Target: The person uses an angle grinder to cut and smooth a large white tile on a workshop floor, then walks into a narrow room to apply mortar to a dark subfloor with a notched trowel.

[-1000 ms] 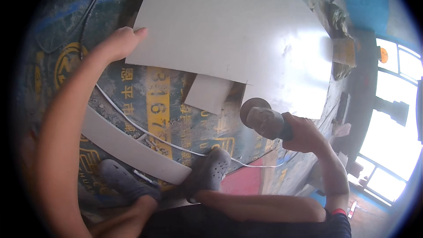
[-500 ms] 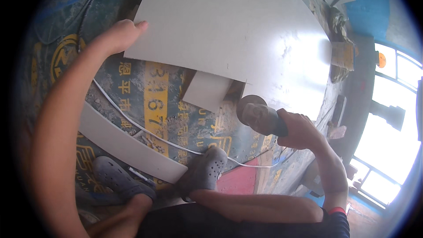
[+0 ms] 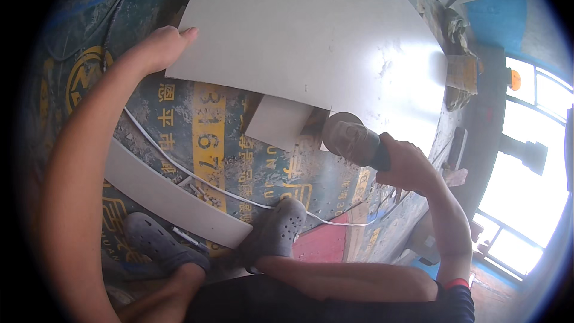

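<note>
- 10 o'clock of view centre: left hand (image 3: 170,48), fingers clamped on the left edge of the white board (image 3: 299,36), thumb uppermost.
- 12 o'clock: white board, face up.
- 3 o'clock: angle grinder (image 3: 353,140), disc (image 3: 335,121) at board's near edge; contact cannot be told.
- Just past 3 o'clock: right hand (image 3: 409,167), fingers clamped around grinder.

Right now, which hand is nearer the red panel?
Right: the right hand is beyond and right of the red panel; the left hand is farther off, gripping the pale sheet.
</note>
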Action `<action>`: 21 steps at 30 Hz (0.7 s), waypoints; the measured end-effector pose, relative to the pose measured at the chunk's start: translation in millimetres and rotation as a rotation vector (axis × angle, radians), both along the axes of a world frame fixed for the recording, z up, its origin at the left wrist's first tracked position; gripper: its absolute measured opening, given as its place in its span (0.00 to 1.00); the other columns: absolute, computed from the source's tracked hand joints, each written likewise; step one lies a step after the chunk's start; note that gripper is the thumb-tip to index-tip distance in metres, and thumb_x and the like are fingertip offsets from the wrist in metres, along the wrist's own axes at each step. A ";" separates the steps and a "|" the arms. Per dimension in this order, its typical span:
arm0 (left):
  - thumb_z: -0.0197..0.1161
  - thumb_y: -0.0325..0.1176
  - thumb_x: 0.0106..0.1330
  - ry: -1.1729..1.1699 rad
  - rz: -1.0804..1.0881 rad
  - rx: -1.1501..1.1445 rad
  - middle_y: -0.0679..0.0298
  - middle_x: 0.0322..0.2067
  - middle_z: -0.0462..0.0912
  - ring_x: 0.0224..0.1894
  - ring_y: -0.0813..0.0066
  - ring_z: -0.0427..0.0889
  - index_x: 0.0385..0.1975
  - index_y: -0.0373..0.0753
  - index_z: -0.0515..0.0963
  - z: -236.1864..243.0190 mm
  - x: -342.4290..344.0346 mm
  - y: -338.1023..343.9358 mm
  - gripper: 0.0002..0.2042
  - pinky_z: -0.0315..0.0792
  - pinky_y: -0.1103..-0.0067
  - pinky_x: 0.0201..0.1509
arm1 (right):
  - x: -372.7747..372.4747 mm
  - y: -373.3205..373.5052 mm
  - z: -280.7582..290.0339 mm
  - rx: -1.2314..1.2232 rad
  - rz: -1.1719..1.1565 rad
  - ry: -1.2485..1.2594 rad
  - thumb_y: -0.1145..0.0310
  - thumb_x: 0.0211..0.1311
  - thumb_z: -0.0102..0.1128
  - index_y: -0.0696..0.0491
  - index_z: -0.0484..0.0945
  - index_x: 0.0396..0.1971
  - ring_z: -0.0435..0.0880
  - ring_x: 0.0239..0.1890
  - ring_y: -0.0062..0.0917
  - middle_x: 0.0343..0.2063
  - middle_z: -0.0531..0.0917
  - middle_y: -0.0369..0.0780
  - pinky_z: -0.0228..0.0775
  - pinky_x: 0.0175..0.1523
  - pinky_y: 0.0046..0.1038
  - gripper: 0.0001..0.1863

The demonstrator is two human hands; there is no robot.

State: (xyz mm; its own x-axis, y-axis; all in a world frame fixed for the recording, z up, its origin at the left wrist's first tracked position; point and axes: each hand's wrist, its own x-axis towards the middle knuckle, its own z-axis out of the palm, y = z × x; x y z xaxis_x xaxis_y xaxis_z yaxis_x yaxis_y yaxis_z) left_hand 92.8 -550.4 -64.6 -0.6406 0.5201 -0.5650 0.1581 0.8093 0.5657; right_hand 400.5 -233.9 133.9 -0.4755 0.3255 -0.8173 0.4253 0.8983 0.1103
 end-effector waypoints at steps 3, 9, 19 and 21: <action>0.43 0.52 0.78 -0.008 0.004 -0.001 0.38 0.52 0.81 0.60 0.47 0.78 0.52 0.21 0.76 1.7 0.0 -0.7 0.32 0.68 0.65 0.64 | -2.3 0.1 -0.6 0.007 -0.045 0.011 0.65 0.39 0.69 0.55 0.71 0.48 0.84 0.43 0.50 0.35 0.85 0.51 0.74 0.50 0.45 0.31; 0.43 0.52 0.78 0.008 -0.001 -0.004 0.38 0.52 0.81 0.60 0.46 0.78 0.52 0.21 0.76 -2.0 -0.4 -0.7 0.32 0.68 0.65 0.64 | -5.6 0.3 -2.3 0.029 -0.066 -0.006 0.64 0.39 0.69 0.55 0.71 0.48 0.84 0.44 0.50 0.36 0.84 0.52 0.74 0.50 0.46 0.31; 0.43 0.52 0.78 0.044 -0.021 0.002 0.37 0.51 0.81 0.58 0.45 0.79 0.50 0.21 0.76 -3.7 -0.6 -2.4 0.32 0.69 0.64 0.63 | -8.6 -5.4 -1.3 0.029 -0.097 -0.037 0.64 0.40 0.68 0.55 0.71 0.48 0.84 0.44 0.50 0.36 0.84 0.51 0.74 0.49 0.46 0.30; 0.43 0.52 0.78 0.044 -0.018 0.006 0.37 0.51 0.81 0.58 0.45 0.79 0.50 0.21 0.76 -6.0 -1.3 -2.0 0.32 0.69 0.64 0.62 | -6.4 -7.8 -0.7 0.015 -0.072 -0.039 0.64 0.42 0.67 0.55 0.70 0.46 0.84 0.43 0.49 0.36 0.84 0.51 0.75 0.49 0.45 0.28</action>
